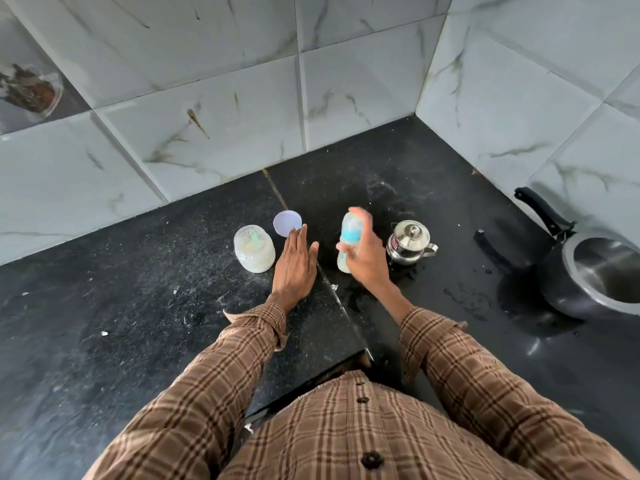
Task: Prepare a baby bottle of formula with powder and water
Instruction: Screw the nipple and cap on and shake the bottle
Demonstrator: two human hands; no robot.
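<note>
While our right hand (363, 259) wraps around the baby bottle (350, 239), holding it upright above the black counter (138, 306), our left hand (294, 265) lies flat with fingers spread, just left of the bottle. Left of that hand stands an open powder jar (254, 249), its lid (287, 223) behind. Blur hides the bottle's top.

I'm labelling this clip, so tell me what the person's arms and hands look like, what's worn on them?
Both arms wear long brown plaid sleeves, left sleeve and right sleeve, with loose unbuttoned cuffs at the wrists. The left hand and right hand are bare: no gloves, and no rings or watch visible.
</note>
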